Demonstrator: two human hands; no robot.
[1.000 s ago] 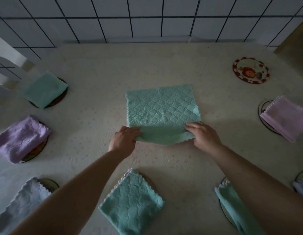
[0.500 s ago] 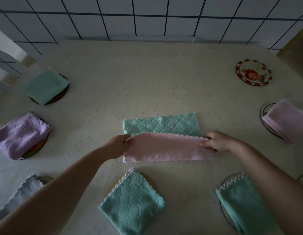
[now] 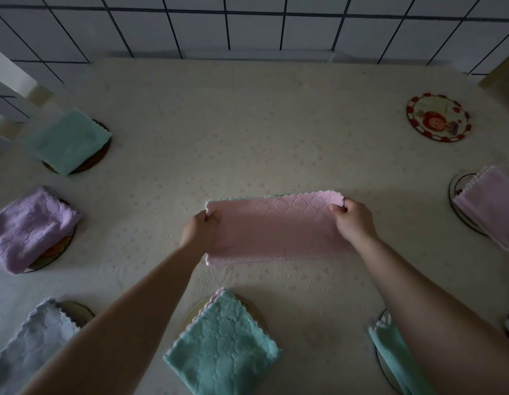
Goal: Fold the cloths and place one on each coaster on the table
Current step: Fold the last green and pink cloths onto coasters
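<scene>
Now folded once, pink side out: half-folded cloth [image 3: 276, 228] flat on the desk [image 3: 247, 124], a teal edge peeking along its far side. Left hand [image 3: 200, 230] pinching the far-left corner, right hand [image 3: 353, 220] pinching the far-right corner. Likely trouble: layers sliding out of line on the second fold, or the soft bundle springing open on release. Only bare spot: patterned coaster [image 3: 438, 117], far beyond the right hand. Other coasters around both hands already under folded cloths.
</scene>
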